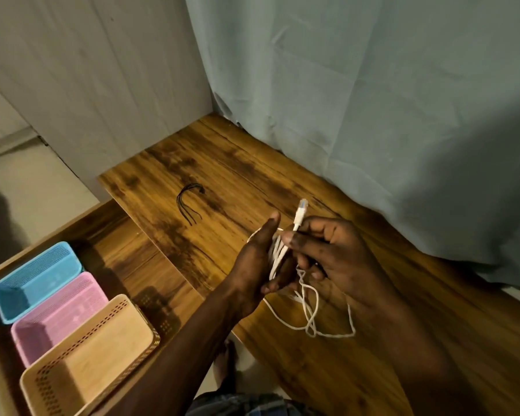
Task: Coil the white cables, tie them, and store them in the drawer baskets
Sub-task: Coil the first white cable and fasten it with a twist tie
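Observation:
A white cable (309, 310) hangs in loose loops over the wooden table (342, 355). Several turns of it wrap around my left hand (258, 259), held flat and upright with fingers straight. My right hand (330, 250) pinches the cable near its plug, and the white connector (300, 211) sticks up between the two hands. A small bundle of black ties (189, 202) lies on the table, farther back and to the left. In the pulled-out drawer (126, 244) at the left stand a blue basket (36, 277), a pink basket (60, 313) and a beige basket (96, 355), all without cables.
A grey-blue curtain (373, 100) hangs behind the table and drapes onto its right side. A pale cloth-covered panel (87, 70) stands at the back left. My bare foot (225, 364) shows on the floor below the table's edge.

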